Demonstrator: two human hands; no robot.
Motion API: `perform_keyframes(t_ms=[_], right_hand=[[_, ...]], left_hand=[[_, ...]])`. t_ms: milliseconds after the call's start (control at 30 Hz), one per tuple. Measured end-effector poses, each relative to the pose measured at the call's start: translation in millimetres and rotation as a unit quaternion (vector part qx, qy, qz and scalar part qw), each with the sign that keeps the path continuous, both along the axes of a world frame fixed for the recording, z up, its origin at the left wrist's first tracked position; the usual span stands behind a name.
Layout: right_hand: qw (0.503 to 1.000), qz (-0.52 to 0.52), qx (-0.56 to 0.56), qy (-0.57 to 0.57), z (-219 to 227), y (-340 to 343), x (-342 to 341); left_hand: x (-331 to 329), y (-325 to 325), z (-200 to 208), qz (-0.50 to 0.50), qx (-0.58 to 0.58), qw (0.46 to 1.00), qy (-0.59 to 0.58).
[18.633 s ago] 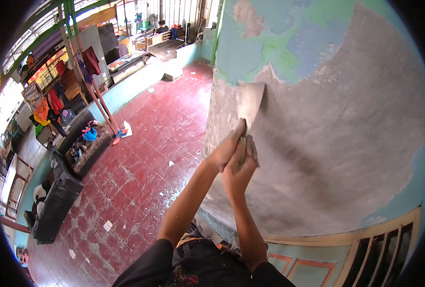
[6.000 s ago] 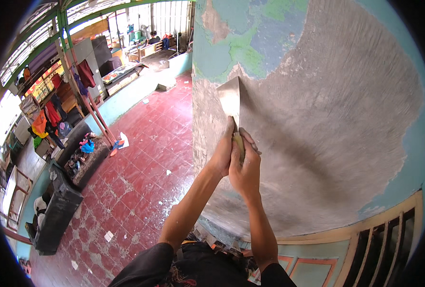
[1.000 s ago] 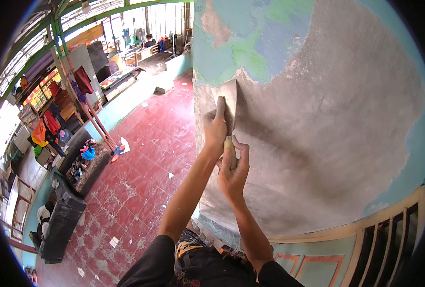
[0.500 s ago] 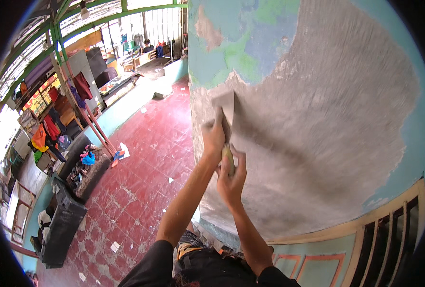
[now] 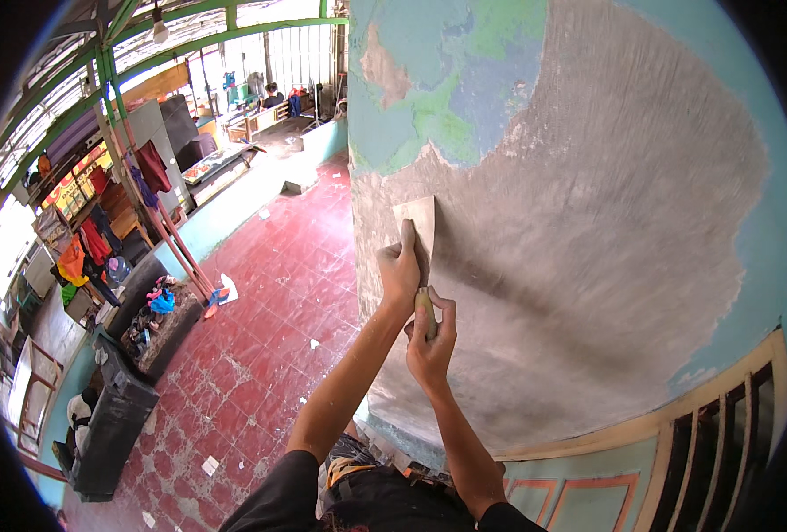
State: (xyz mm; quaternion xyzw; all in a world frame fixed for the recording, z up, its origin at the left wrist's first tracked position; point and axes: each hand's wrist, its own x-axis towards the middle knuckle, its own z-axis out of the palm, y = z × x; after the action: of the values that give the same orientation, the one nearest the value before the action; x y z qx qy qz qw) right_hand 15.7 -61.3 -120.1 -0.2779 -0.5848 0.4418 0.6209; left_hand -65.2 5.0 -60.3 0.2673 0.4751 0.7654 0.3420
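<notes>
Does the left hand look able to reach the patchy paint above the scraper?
Probably yes: the left hand is on the scraper blade, below the patchy paint, with nothing visible between.

A black shirt (image 5: 393, 498) is worn, its loose, short sleeves (image 5: 278, 488) ending in plain black edges; the forearms (image 5: 347, 387), the left hand (image 5: 400, 273) and the right hand (image 5: 429, 346) are bare.

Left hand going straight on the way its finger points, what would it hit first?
The left hand would first run along the scraper blade that it touches, then, past the edge, probably meet bare grey wall, though depth is hard to judge.
</notes>
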Motion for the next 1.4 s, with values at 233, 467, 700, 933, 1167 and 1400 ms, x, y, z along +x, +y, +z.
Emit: perform_keyframes(t_ms=[233, 467, 700, 933, 1167, 1400], right_hand=[[0.996, -0.006, 0.088, 0.008, 17.2, 21.6, -21.3], [0.991, 0.040, -0.080, 0.098, 3.8, -5.9, 29.0], [0.982, 0.035, -0.117, 0.142, 48.5, -19.2, 48.6], [0.994, 0.002, -0.083, 0.067, 47.1, -14.2, 54.3], [0.994, 0.015, -0.081, 0.067, 52.2, -7.2, 43.8], [0.995, 0.054, -0.038, 0.072, 90.3, 10.9, 24.1]], left_hand=[[-19.3, 7.7, 18.7, -0.005, 0.014, 0.999, -0.033], [19.6, -0.4, -8.0, -0.079, 0.019, 0.996, 0.037], [54.1, -12.4, 15.2, -0.254, 0.148, 0.956, -0.009], [67.8, -26.8, 33.1, -0.211, 0.062, 0.976, -0.004], [50.4, -14.2, 39.1, -0.208, 0.097, 0.973, -0.005], [30.5, -6.0, 67.8, -0.114, 0.081, 0.990, -0.007]])
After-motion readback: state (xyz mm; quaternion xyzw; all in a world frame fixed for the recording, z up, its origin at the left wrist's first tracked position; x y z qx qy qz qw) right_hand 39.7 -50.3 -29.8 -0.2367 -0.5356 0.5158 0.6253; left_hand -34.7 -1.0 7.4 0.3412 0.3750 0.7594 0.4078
